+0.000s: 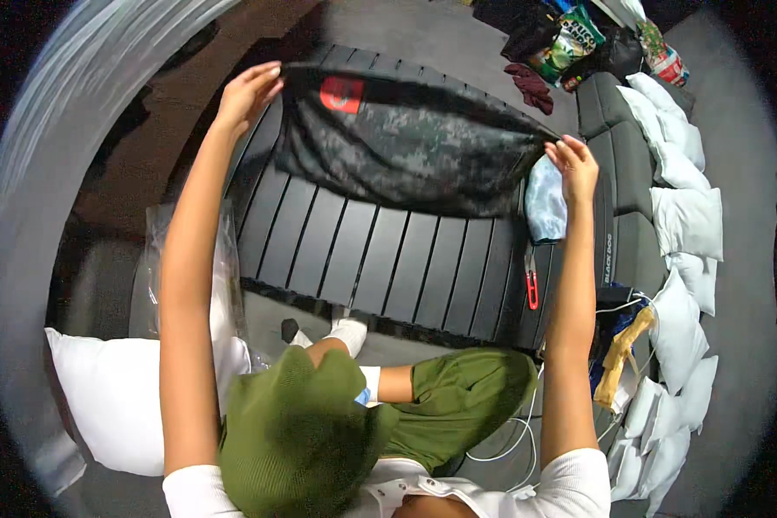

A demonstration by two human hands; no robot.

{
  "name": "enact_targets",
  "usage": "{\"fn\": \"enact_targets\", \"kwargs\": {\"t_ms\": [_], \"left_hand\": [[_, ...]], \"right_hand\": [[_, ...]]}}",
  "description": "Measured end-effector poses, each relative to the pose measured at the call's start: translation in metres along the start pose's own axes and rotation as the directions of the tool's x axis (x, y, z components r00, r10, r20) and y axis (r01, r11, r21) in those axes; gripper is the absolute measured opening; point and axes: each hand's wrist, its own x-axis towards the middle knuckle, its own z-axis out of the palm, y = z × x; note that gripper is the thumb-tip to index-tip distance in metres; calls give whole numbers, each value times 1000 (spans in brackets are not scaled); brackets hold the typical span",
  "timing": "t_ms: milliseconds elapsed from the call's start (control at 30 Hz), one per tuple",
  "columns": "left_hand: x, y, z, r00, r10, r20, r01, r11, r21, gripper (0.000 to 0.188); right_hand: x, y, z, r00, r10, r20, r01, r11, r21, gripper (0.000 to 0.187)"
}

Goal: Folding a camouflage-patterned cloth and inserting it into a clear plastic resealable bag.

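Observation:
A dark camouflage-print cloth (423, 147) is stretched between my hands above the far part of a black slatted table (354, 250). My left hand (249, 93) is closed on its upper left corner, near a red patch (343, 95) on the fabric. Farther right and slightly lower, my right hand (573, 166) pinches the upper right corner. The cloth's lower edge hangs loose and a little blurred. Just beside my right hand lies a light blue mottled cloth (546, 203). Red-handled thread snips (532, 285) rest on the table's right side.
White pillows (686, 223) line a dark grey couch (634, 164) on the right. Bags (574, 39) are piled at the back right. A white pillow (112, 401) and clear plastic (154, 259) sit at my left. A white cable (527, 432) loops near my right knee.

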Motion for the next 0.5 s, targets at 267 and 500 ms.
{"fn": "enact_targets", "kwargs": {"t_ms": [267, 500], "left_hand": [[-44, 39, -24, 978, 189, 93, -199, 973, 115, 24], [-160, 6, -72, 966, -188, 179, 61, 835, 547, 17]], "right_hand": [[-56, -26, -14, 987, -148, 64, 147, 989, 20, 13], [-156, 22, -55, 982, 89, 168, -37, 955, -294, 8]]}}
